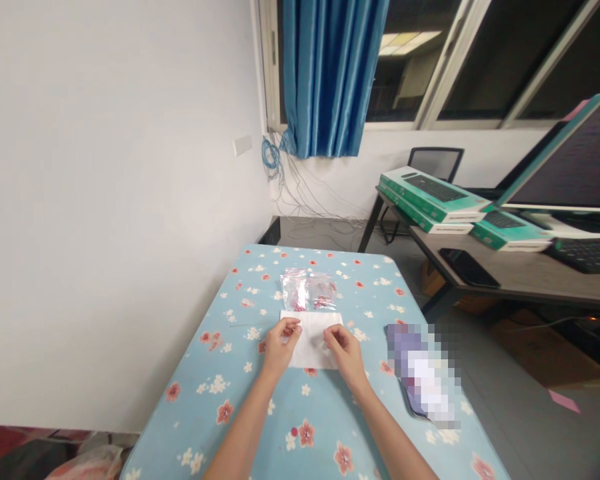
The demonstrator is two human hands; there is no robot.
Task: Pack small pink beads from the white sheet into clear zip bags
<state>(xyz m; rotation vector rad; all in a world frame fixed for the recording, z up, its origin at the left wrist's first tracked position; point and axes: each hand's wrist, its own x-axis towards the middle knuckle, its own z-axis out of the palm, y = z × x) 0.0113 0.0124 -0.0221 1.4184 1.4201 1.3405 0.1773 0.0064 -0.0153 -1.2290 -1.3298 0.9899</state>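
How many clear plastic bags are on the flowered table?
2. The left bag lies just beyond the white paper; the right bag lies beside it. Another could be hidden underneath.

Your left forearm (247, 420) and right forearm (387, 420) are bare along all the length that shows, slim and smooth in outline, broadest toward the bottom edge of the view and tapering to narrow wrists (270, 373). Your left hand (281, 339) and right hand (345, 347) are ungloved, with slender fingers (286, 325); your nails are too small to make out.
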